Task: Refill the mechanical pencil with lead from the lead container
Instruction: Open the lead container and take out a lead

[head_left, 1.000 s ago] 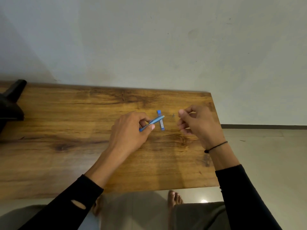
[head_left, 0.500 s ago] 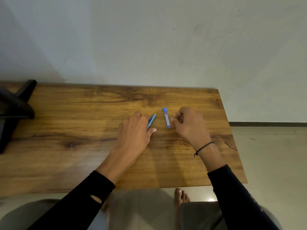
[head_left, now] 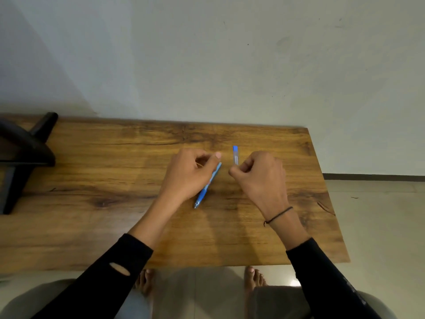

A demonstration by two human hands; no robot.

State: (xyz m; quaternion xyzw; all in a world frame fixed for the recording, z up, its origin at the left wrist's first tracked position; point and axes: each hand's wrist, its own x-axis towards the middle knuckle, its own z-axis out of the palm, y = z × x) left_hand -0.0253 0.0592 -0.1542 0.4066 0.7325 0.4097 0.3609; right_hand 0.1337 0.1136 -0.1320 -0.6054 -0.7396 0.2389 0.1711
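You are looking down on a wooden table (head_left: 96, 217) pushed against a pale wall, with a dark object (head_left: 23, 153) at its far left edge that is too cut off to identify. Both of your forearms reach in from below in black sleeves, and the two hands sit near the middle of the tabletop, close together but not touching. Your left hand (head_left: 186, 176) lies over the blue pencil (head_left: 208, 185), fingers loosely curled and thumb stretched forward; whether it actually grips the barrel or only rests against it cannot be told from here. The pencil runs diagonally, its metal tip pointing back toward you and to the left, its rear end pointing away toward the gap between your hands. Your right hand (head_left: 259, 176) is curled into a loose fist, and its fingertips meet the near end of the small lead container (head_left: 235, 155), which lies on the table with its long axis running almost straight away from you, blue cap at the far end. Whether those fingers pinch the tube or merely touch it is hidden. The container is just beside the pencil's rear end, to its right, so the right hand is the nearer one for lifting it and opening that far cap.
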